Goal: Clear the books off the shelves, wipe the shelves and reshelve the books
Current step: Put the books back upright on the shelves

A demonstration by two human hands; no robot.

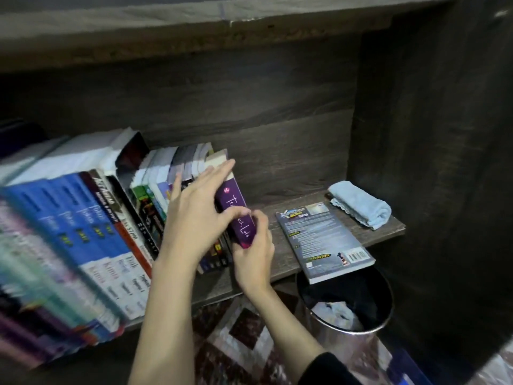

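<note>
Two hands are on one purple book [230, 195], which stands spine out at the right end of the row [111, 218] on the shelf [281, 257], touching its neighbour.

Left hand [194, 207]: above the row, fingers straight and laid over the top edges of the purple book and the books next to it; thumb lies across the purple spine. Reads as a flat press rather than a closed grasp, though motion blur makes this uncertain.

Right hand [254, 254]: lower, fingers curled round the bottom end of the purple spine, grasping it. Black sleeve [327, 368] on this arm.

Row: blue and white spines at left, heavily blurred; titles not readable.

Right of the row and apart from it: flat book [324, 240], back cover up, barcode toward the front, near corner overhanging the shelf edge. Just beside its far corner, by the side wall: folded light blue cloth [361, 204], lying on the shelf.

Below the shelf: round bin [347, 344] with dark liner, crumpled white paper inside. Patterned rug [236, 343] on the floor beside it.
</note>
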